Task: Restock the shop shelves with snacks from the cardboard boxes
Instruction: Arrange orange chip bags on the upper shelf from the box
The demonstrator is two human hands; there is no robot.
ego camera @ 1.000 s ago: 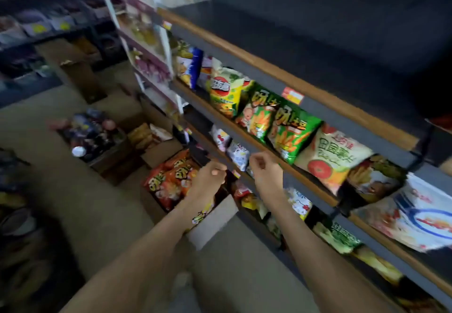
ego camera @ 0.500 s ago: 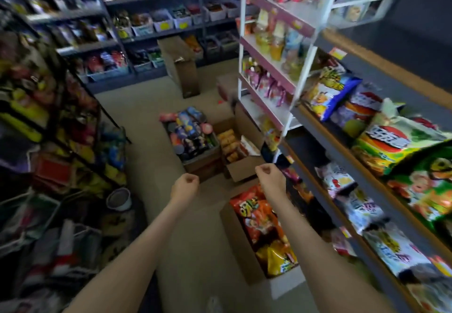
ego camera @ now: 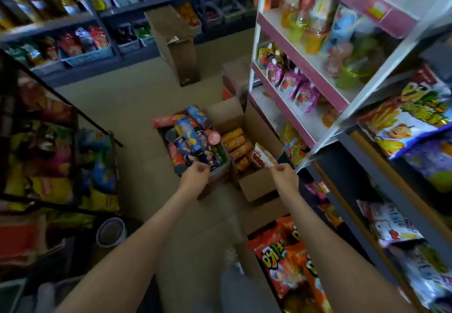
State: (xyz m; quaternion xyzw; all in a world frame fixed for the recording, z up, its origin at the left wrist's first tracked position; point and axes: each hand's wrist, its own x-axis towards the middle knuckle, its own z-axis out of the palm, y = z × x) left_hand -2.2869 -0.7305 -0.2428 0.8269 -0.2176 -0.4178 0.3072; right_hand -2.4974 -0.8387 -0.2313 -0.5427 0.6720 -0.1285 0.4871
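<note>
Beige floor (ego camera: 137,107) runs down a narrow shop aisle, with stocked shelving on both sides and another row across the back. Three open boxes stand in a line at the foot of the right-hand shelves, probably so that stock can be lifted straight up onto them. The far box (ego camera: 221,175) is heaped with crisp tubes (ego camera: 193,141). The middle box (ego camera: 256,185) holds orange packets (ego camera: 236,143). The near box (ego camera: 263,213) is packed with red snack bags (ego camera: 276,251).

Both arms reach forward over the floor. The left hand (ego camera: 195,178) hangs at the near edge of the far box, fingers curled into a loose fist. The right hand (ego camera: 285,178) is above the front wall of the middle box, also curled, thumb against forefinger. As far as the soft picture shows, neither holds anything, so I judge they are between loads.

A white and pink rack (ego camera: 303,60) of drink pouches rises just behind the boxes. The dark shelf (ego camera: 362,146) to its right carries big crisp bags (ego camera: 403,121).
</note>
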